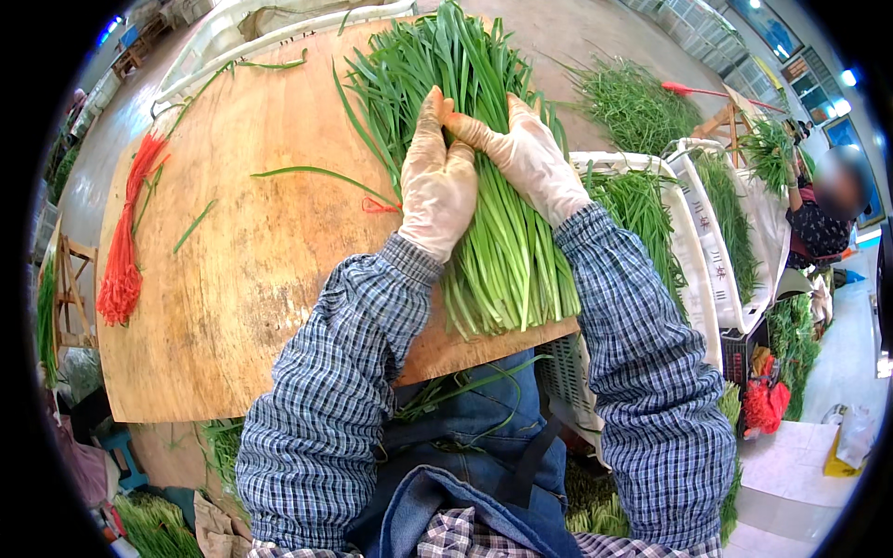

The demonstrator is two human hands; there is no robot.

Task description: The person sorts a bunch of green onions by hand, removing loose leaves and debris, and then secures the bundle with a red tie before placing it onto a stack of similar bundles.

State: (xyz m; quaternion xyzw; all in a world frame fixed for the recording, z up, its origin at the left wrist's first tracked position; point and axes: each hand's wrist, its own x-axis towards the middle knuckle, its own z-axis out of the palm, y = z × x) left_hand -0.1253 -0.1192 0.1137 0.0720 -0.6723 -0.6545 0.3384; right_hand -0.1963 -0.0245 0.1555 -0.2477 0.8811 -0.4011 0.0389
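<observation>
A thick bunch of garlic chives lies on the wooden board, leaves pointing away and pale cut stems toward me. My gloved left hand is closed on its left side, fingertips among the leaves. From the right, my gloved right hand grips the bunch, its thumb reaching across toward the left thumb. Both hands' undersides are hidden. A thin red tie shows beside my left wrist; whether it runs under the bunch is hidden. Long red ties hang together at the board's left side.
Loose chive leaves lie on the board. White crates filled with greens stand close on the right, with a heap of chives beyond. Another person holds greens at far right. A white crate borders the board's far edge.
</observation>
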